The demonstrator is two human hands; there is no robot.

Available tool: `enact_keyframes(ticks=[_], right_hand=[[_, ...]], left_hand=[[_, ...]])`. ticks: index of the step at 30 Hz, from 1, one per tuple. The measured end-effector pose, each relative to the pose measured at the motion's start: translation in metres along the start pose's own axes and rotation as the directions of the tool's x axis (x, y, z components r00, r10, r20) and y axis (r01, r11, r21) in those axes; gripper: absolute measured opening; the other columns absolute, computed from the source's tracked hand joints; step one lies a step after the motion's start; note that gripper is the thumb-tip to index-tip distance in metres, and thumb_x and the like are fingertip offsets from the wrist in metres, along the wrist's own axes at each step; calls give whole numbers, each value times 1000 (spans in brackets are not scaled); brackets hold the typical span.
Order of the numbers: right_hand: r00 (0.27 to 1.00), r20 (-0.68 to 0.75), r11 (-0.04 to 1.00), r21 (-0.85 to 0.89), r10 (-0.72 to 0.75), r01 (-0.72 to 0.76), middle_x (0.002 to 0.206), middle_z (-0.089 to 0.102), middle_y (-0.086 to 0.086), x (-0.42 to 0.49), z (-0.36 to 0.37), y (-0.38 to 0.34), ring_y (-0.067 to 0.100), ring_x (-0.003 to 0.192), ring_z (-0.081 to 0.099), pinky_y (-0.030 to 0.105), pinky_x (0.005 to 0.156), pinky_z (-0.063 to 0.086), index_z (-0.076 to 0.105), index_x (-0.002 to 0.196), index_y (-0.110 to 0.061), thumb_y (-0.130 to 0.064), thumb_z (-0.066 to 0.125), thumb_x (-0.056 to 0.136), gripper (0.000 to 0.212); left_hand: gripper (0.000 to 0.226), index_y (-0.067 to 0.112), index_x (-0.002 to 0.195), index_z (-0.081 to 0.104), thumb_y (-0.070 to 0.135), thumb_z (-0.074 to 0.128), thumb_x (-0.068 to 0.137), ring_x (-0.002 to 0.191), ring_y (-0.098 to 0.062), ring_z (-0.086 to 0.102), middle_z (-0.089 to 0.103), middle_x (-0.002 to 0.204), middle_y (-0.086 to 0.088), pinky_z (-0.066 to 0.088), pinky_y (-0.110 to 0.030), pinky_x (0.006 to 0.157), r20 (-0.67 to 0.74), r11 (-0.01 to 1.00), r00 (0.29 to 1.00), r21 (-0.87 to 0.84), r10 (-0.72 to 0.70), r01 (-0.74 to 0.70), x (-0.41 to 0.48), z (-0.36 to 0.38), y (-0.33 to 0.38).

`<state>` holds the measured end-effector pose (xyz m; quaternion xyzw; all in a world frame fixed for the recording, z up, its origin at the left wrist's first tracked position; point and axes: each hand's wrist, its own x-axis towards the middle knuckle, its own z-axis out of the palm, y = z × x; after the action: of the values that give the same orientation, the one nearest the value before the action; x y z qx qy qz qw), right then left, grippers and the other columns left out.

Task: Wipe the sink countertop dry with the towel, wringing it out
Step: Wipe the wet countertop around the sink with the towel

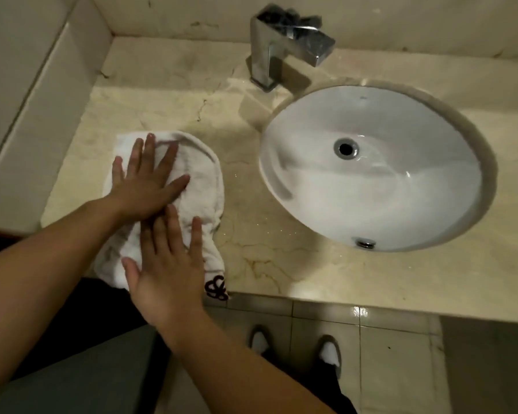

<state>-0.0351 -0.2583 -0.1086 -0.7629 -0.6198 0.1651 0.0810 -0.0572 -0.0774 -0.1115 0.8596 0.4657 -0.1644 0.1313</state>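
Observation:
A white towel [202,180] with a dark embroidered logo lies flat on the beige marble countertop [281,258], left of the sink, its near end hanging slightly over the front edge. My left hand [145,180] presses flat on the towel's far half, fingers straight and spread. My right hand [165,264] presses flat on the near half, fingers straight, its fingertips just under the left palm. Small water droplets glint on the counter between the towel and the basin.
An oval white basin [401,204] with a metal drain is set in the counter at the right. A square chrome faucet [281,49] stands behind it. Walls close the left and back sides. Tiled floor and my feet show below the counter's front edge.

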Motion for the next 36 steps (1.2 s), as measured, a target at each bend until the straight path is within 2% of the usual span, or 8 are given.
enact_keyframes(ticks=[8, 14, 18, 23, 27, 30, 33, 36], right_hand=[[996, -88, 1000, -9, 20, -21, 171, 13, 3, -29, 0, 38, 21, 159, -5, 57, 126, 7, 18, 163, -13, -50, 28, 107, 68], [990, -98, 994, -45, -101, 97, 170, 18, 1, -74, -21, 132, 19, 159, 2, 53, 126, 11, 24, 162, -15, -49, 30, 108, 64], [976, -26, 966, -151, -215, 208, 171, 13, 1, -94, -52, 208, 19, 159, 2, 51, 126, 12, 20, 163, -16, -51, 30, 108, 66], [957, 77, 918, -268, -281, 291, 172, 3, 1, -96, -76, 256, 19, 159, -6, 53, 126, 8, 9, 165, -18, -49, 27, 108, 67], [997, -74, 993, -121, -14, 5, 172, 2, 6, -106, -57, 214, 21, 159, -8, 61, 123, 11, 17, 163, -14, -43, 34, 103, 69], [923, -185, 940, 30, 339, -339, 172, 2, 11, -105, -46, 173, 28, 159, -6, 63, 124, 7, 17, 163, -9, -55, 32, 104, 76], [822, -200, 845, 84, 533, -528, 170, 10, 18, -90, -40, 138, 36, 158, 2, 68, 121, 15, 23, 161, -6, -59, 39, 100, 83], [769, -197, 792, 82, 608, -605, 169, 15, 19, -76, -35, 121, 36, 157, 8, 67, 119, 15, 26, 160, -4, -58, 45, 97, 85]], left_hand=[[92, 49, 158, -11, 92, -7, 77, 156, -18, -20, -24, 169, 2, -7, -56, 122, -94, 991, 987, 55, 131, -126, -6, 6, 21], [79, 34, 163, 5, 74, 12, 95, 158, -31, -2, -6, 172, -10, 2, -65, 120, -282, 1000, 959, -18, 19, -25, -36, 40, 104], [75, 36, 162, -2, 73, 8, 98, 158, -30, -6, -9, 171, -10, -2, -62, 123, -306, 982, 936, -130, -172, 137, -46, 54, 170], [70, 30, 163, 11, 63, 22, 102, 157, -31, 5, -1, 171, -13, 6, -60, 123, -336, 936, 884, -248, -326, 251, -56, 61, 210], [70, 27, 164, 10, 59, 27, 103, 157, -30, 7, -2, 172, -12, 7, -57, 124, -336, 946, 897, -243, -288, 213, -67, 65, 199], [73, 30, 164, 3, 64, 18, 101, 157, -26, -2, -11, 171, -4, -4, -59, 124, -307, 968, 926, -188, -219, 167, -67, 61, 186], [77, 32, 164, 1, 68, 17, 98, 158, -25, -8, -13, 172, -2, -18, -50, 120, -371, 998, 927, -14, 57, -67, -52, 47, 156], [75, 34, 164, 4, 68, 18, 99, 158, -20, -12, -12, 172, 3, -5, -55, 124, -261, 928, 892, 153, 369, -339, -22, 29, 126]])
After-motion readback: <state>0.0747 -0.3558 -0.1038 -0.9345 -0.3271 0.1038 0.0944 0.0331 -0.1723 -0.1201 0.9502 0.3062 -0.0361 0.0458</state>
